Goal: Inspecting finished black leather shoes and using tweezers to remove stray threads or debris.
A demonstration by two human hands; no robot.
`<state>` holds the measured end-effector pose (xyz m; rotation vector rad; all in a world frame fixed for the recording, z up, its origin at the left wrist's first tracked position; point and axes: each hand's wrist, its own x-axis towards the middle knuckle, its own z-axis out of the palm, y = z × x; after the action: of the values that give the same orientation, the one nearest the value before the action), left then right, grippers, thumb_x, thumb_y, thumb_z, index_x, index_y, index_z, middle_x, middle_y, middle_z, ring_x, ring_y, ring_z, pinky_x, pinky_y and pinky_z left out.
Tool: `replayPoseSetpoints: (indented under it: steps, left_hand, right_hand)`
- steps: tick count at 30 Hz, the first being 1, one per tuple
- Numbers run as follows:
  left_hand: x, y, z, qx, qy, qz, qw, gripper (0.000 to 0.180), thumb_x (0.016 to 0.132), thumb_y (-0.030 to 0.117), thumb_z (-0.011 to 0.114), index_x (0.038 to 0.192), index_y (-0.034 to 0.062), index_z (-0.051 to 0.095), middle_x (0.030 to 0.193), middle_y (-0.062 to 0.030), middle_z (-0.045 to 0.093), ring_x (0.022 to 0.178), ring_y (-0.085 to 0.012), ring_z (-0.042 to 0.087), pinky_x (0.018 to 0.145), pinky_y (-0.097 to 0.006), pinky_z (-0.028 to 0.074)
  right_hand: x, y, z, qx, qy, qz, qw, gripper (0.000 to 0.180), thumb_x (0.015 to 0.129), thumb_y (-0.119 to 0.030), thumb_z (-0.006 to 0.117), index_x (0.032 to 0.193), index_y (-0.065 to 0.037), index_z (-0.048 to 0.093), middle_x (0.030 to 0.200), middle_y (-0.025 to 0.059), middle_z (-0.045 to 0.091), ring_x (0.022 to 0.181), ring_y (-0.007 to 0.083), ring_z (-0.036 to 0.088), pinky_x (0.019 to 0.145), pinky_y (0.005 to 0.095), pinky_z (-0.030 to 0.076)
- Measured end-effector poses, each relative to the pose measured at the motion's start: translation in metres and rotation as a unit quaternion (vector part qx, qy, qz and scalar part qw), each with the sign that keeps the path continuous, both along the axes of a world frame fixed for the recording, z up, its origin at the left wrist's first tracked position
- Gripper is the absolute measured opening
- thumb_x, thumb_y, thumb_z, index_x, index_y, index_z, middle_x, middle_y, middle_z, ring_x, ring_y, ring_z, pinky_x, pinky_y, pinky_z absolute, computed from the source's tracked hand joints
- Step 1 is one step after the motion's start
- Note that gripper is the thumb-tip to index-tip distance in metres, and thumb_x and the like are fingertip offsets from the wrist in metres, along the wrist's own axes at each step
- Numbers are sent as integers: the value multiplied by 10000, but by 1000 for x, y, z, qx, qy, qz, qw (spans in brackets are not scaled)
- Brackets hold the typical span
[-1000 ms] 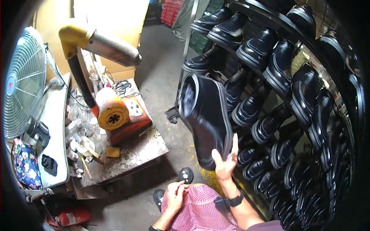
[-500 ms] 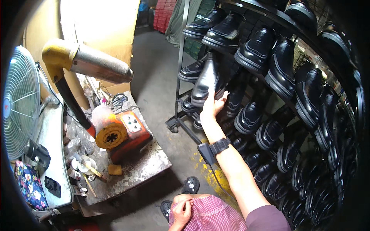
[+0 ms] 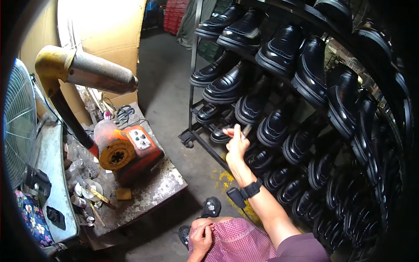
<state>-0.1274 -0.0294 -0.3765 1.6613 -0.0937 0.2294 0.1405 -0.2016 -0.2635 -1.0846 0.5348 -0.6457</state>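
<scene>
My right hand (image 3: 238, 146) is in front of the lower tiers of a shoe rack (image 3: 191, 94), apart from the shoes. Its fingers are partly curled around a short, slim, pale stick-like thing (image 3: 246, 130); its exact kind is too small to tell. Above it, a glossy black shoe (image 3: 224, 85) rests toe outward on the second tier, beside another black shoe (image 3: 211, 72). Closest below that tier is a black shoe (image 3: 251, 105). My left hand (image 3: 202, 237) lies closed on my lap, over a pink checked cloth (image 3: 235, 238), with nothing visible in it.
On my left, a worn table (image 3: 168, 183) carries an orange machine (image 3: 131, 150) with a metal nozzle pipe (image 3: 102, 72), a yellowish block (image 3: 124, 194) and clutter. A fan (image 3: 19, 118) stands at far left. Many more black shoes fill the rack. A cable hangs from my right wrist device (image 3: 244, 194).
My right hand has let go of the black shoe on the second tier and dropped lower. The shoe, raised before, now sits on the rack. My left hand stays on my lap.
</scene>
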Motion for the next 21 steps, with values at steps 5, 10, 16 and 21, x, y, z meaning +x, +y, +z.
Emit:
replayPoseSetpoints:
  steps: [5, 10, 16, 21]
  left_hand:
    - [-3, -2, -2, 9, -4, -2, 1000, 104, 839, -8, 560, 884, -5, 653, 734, -104, 670, 653, -185, 665, 618, -267, 517]
    - [-4, -5, 1, 3, -26, 7, 1000, 100, 831, -18, 554, 861, -5, 649, 747, -102, 655, 636, -178, 644, 612, -262, 502]
    - [-8, -6, -3, 57, -52, -14, 997, 149, 898, -14, 487, 906, -33, 635, 820, -90, 669, 690, -139, 657, 626, -237, 531]
    - [-9, -4, -4, 3, 0, 17, 1000, 111, 815, -23, 547, 843, 3, 651, 762, -100, 659, 711, -205, 640, 686, -296, 493]
  right_hand:
    - [-16, -28, 19, 79, 29, -52, 995, 553, 780, -457, 703, 1025, 3, 518, 1126, 245, 577, 367, 42, 291, 331, 206, 242]
    - [13, -25, 48, 197, 41, -33, 979, 750, 679, -549, 747, 1138, -32, 456, 1083, 151, 551, 475, 110, 397, 376, 244, 356]
    - [30, -42, 52, 279, 42, -3, 959, 558, 689, -494, 766, 965, -71, 529, 721, 24, 405, 519, 135, 341, 446, 257, 312]
    - [-29, -7, 25, 274, -75, 85, 955, 183, 899, -349, 565, 993, -194, 594, 736, -37, 541, 441, 83, 306, 434, 234, 283]
